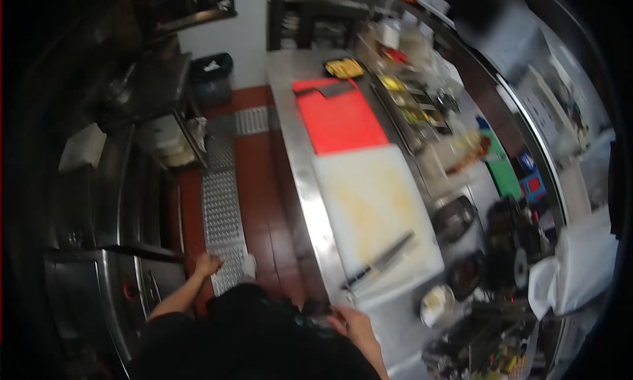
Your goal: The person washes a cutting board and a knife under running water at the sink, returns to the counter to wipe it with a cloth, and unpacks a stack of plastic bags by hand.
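Note:
My left hand (208, 266) hangs low over the floor at the lower left, fingers curled and blurred; nothing can be made out in it. My right hand (348, 322) is near the counter's front edge at the bottom, close to a small dark item at my waist; whether it holds this is unclear. Beyond it lies a white cutting board (369, 202) with yellowish stains, and a knife (389, 253) rests across its near end. A red cutting board (343, 119) adjoins its far end, with a cleaver (335, 90) on top.
Yellow food (344, 68) sits in a dark tray at the counter's far end. Food containers (412, 106) and a bowl (437, 304) line the right side. Steel equipment (99, 294) stands left, a bin (212, 80) beyond. A metal floor grate (221, 205) runs between.

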A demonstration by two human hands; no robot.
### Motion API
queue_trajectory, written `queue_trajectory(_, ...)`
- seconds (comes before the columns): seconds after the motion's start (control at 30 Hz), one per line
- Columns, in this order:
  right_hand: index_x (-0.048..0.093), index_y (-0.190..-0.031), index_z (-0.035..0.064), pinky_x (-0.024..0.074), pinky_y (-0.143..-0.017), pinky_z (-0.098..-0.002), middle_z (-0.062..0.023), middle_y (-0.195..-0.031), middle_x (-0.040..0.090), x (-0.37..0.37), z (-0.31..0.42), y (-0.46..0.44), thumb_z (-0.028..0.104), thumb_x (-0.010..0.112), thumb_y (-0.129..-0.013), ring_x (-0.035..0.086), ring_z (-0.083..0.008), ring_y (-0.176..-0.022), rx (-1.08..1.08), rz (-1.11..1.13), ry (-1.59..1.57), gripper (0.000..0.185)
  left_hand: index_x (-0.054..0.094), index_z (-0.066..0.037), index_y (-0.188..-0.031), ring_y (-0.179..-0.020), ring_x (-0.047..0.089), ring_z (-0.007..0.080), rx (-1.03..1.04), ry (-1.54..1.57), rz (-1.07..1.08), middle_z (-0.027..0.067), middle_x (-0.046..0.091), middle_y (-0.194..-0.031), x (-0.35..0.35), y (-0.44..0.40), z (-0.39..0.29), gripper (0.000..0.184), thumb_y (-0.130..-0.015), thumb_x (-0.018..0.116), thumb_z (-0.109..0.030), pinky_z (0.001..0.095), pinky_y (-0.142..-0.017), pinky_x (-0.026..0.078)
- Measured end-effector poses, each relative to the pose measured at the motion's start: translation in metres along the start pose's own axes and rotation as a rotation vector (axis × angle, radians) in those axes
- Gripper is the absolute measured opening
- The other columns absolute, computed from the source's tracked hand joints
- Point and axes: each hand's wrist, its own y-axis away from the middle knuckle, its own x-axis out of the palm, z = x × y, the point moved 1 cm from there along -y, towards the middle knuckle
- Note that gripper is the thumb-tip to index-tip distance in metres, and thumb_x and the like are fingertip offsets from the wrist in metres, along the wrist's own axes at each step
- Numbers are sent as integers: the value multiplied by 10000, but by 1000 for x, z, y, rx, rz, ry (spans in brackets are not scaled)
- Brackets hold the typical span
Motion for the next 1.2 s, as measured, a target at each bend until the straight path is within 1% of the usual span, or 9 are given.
queue_trajectory(0.07,610,-992,50,510,-687,-417,-150,-874,645,36,12,-46,252,665,-809,631,-337,-787,61,179,-27,278,687,25,-747,-712,676,285,-73,-234,-233,202,658,-721,9,-21,116,422,-806,627,-388,419,-691,517)
queue_trajectory(0.13,603,-1008,53,511,-676,-422,-150,-863,644,69,26,-106,304,650,-826,633,-339,-781,7,236,162,313,678,43,-804,-617,647,373,-216,182,10,231,668,-802,31,-56,252,450,-818,610,-401,421,-545,517)
queue_trajectory(0.2,575,-1025,64,512,-695,-443,-161,-863,627,97,30,-150,409,591,-859,626,-353,-824,-53,336,317,383,675,41,-790,-543,614,240,-443,375,14,113,674,-731,-43,-12,166,192,-834,601,-131,323,-486,482)
queue_trajectory(0.33,589,-1045,67,510,-720,-443,-142,-912,647,103,88,-246,389,617,-843,627,-341,-871,-66,380,279,382,714,-9,-816,-671,653,205,44,675,101,122,697,-807,-50,-57,227,152,-789,664,-150,297,-636,505)
queue_trajectory(0.4,598,-1033,62,510,-725,-439,-144,-907,651,101,103,-288,389,618,-842,627,-341,-874,-47,352,216,380,720,-24,-842,-677,656,177,-301,274,96,128,701,-823,-99,-89,131,214,-790,694,-230,310,-646,505)
queue_trajectory(0.73,584,-1064,43,492,-736,-443,-180,-888,658,94,75,-519,372,629,-842,629,-364,-846,76,282,293,399,638,-2,-1057,-656,613,113,134,652,180,48,673,-796,-195,-378,-72,258,-882,637,-191,271,-622,502)
queue_trajectory(0.83,546,-951,18,490,-698,-470,-195,-863,634,91,73,-629,334,623,-850,615,-378,-842,43,341,349,341,643,-4,-1052,-667,612,104,95,676,224,48,673,-786,-247,-418,-105,258,-880,639,-196,268,-634,500)
queue_trajectory(1.07,592,-1061,1,514,-698,-426,-172,-845,650,61,159,-877,246,638,-855,639,-352,-792,-484,300,330,323,649,9,-1039,-623,583,85,-90,794,-273,44,653,-692,-330,-485,-103,235,-879,631,-162,247,-573,457)
queue_trajectory(1.2,648,-952,-19,519,-718,-319,-135,-887,672,49,210,-977,174,691,-821,659,-248,-789,-255,590,-280,237,645,19,-1039,-642,599,102,-192,1046,-342,56,663,-753,-339,-530,-104,218,-884,620,-132,243,-582,477)
